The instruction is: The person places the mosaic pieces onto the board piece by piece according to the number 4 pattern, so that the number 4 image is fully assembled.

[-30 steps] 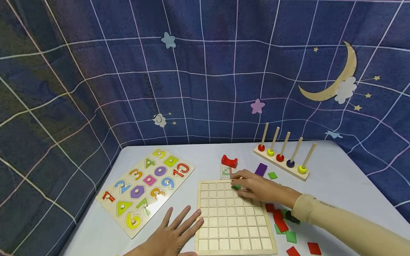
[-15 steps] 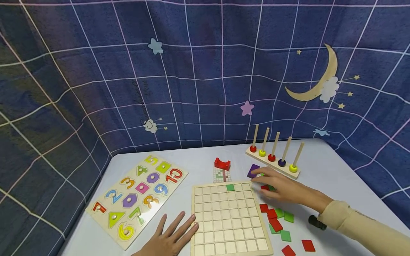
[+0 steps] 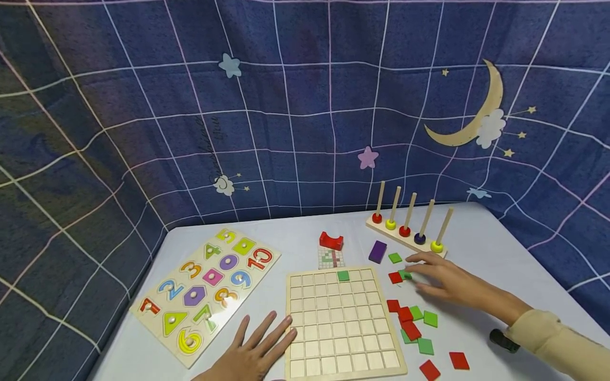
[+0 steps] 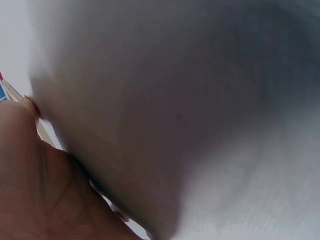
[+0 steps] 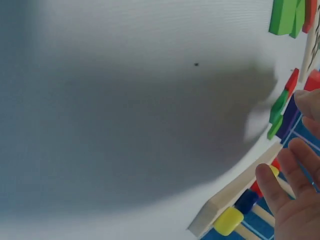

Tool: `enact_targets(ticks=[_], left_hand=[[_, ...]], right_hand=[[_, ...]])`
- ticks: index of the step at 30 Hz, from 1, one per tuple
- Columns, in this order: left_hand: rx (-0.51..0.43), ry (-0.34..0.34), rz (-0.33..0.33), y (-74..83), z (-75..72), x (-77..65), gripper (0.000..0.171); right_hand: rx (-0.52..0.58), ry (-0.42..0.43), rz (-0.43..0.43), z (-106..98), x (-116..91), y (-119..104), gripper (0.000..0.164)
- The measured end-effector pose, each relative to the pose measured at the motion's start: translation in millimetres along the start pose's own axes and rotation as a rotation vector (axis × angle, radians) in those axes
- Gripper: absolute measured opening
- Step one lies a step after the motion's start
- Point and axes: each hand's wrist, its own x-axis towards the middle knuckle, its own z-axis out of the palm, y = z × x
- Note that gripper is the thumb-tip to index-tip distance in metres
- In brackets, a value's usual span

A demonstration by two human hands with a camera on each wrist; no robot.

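A wooden grid board point(image 3: 329, 334) lay on a white-covered table point(image 3: 295, 248), with one placed green tile point(image 3: 343, 275) in its far row, right of the middle. A person's left hand point(image 3: 248, 357) was spread flat, fingertips on the board's left edge, gripping nothing. The right hand point(image 3: 443, 278) reached in beyond the board's far right corner, fingers loosely extended and holding nothing; whether they touched the loose green tile point(image 3: 405, 274) could not be told. That tile lay right of the board, against or just beside a red tile point(image 3: 395, 278). More tiles point(image 3: 430, 319) were scattered along the board's right side. The loose tile looked thin and stiff, probably painted wood: likely light, sturdy, and apt to slide. Pinching two opposite edges between thumb and forefinger seemed best, since flat it offered little grip.
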Motion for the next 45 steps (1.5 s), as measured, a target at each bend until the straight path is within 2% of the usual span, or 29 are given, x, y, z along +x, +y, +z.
enact_targets(ticks=[4,10,15,18,22,29,35,39,45], left_hand=[[0.01,-0.024,-0.003,0.1,-1.5,0.5,0.1],[0.01,-0.028,0.005,-1.1,-4.1,0.8,0.107],[-0.01,-0.041,0.011,-1.3,-2.6,0.4,0.108],[-0.025,-0.045,0.013,-1.2,-2.0,0.1,0.108],[0.0,-0.025,0.017,-1.0,-1.4,0.1,0.109],[0.025,-0.012,0.012,-1.0,1.0,-0.9,0.109],[0.094,0.031,0.01,1.5,1.9,-1.1,0.095],[0.09,0.02,-0.001,2.8,-2.0,0.3,0.089],[0.095,0.024,-0.008,3.4,-6.5,1.9,0.089]], right_hand=[[0.034,-0.019,0.024,0.2,3.8,3.0,0.037],[0.052,0.042,-0.071,9.1,13.4,8.4,0.028],[0.08,0.035,-0.097,14.9,19.7,10.2,0.021],[0.075,0.049,-0.112,17.6,20.9,10.7,0.021],[0.077,0.076,-0.12,18.8,20.3,10.8,0.023],[0.042,0.203,-0.162,20.3,23.5,9.2,0.03],[0.064,0.269,-0.256,22.1,37.0,-0.3,0.033],[0.083,0.248,-0.274,22.4,46.5,-12.2,0.029],[0.182,0.135,-0.236,26.3,61.6,-33.5,0.018]])
